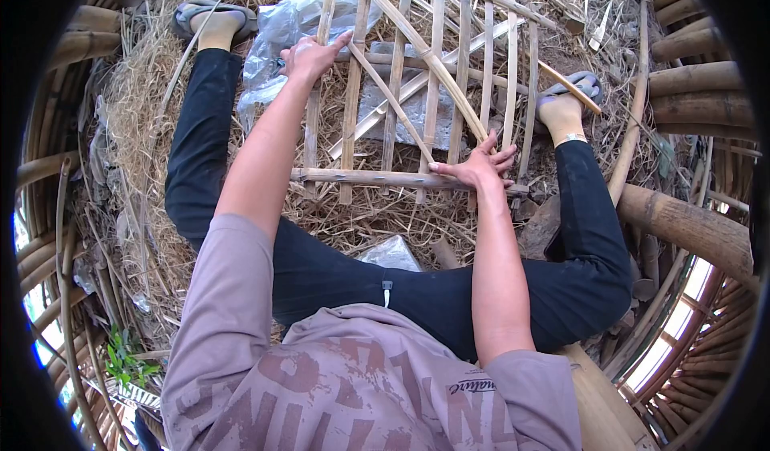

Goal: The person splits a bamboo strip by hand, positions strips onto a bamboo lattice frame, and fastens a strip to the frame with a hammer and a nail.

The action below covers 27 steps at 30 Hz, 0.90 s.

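A bamboo lattice frame (377, 180) of upright slats and cross rails lies on the ground between my legs. A short thin bamboo strip (391, 101) slants across it. At the strip's upper end, my left hand (311, 56) grips with thumb and forefinger, over the left slats. My right hand (481, 166) rests on the lower rail with fingers spread, its thumb touching the strip's lower end. A longer diagonal bamboo strip (437, 64) crosses the slats and ends under my right fingers. Part of the left hand's grip is hidden.
Clear plastic sheeting (277, 38) lies behind the lattice at left. A grey block (373, 114) sits beneath the slats. Straw (136, 130) covers the ground. Thick bamboo poles (682, 222) stand at right, and a loose stick (569, 88) lies across my right foot.
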Available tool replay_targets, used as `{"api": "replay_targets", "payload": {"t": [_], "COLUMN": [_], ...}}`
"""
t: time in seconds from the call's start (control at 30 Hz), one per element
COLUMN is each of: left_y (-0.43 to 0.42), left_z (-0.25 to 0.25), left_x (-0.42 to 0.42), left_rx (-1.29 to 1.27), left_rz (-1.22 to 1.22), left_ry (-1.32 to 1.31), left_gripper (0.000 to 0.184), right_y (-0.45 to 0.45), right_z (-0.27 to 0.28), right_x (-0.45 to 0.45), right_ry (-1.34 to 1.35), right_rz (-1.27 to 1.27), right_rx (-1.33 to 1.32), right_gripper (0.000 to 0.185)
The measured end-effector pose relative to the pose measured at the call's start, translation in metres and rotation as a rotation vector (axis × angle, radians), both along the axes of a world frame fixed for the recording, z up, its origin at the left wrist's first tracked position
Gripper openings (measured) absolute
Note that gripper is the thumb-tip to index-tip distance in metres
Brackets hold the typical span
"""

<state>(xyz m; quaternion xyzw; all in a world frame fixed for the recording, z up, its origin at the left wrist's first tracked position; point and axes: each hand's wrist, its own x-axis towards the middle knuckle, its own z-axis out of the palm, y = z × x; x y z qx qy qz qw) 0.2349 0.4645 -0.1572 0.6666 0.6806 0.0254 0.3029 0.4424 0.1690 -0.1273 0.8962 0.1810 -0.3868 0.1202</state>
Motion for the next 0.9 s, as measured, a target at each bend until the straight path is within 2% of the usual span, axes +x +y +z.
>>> {"api": "replay_targets", "payload": {"t": [0.3,0.5,0.9], "left_y": [0.005,-0.002,-0.003], "left_z": [-0.003,-0.003,0.006], "left_x": [-0.001,-0.001,0.001], "left_rx": [-0.033,0.041,-0.019], "left_rz": [-0.041,0.002,-0.009], "left_ry": [0.026,-0.013,0.014], "left_gripper": [0.107,0.103,0.103], "right_y": [0.0,0.001,0.002], "right_z": [0.0,0.005,0.01], "right_x": [0.0,-0.002,-0.004], "right_ry": [0.005,-0.007,-0.017], "right_rz": [0.008,0.001,-0.011], "right_rx": [-0.018,-0.015,-0.003], "right_gripper": [0.172,0.17,0.167]}}
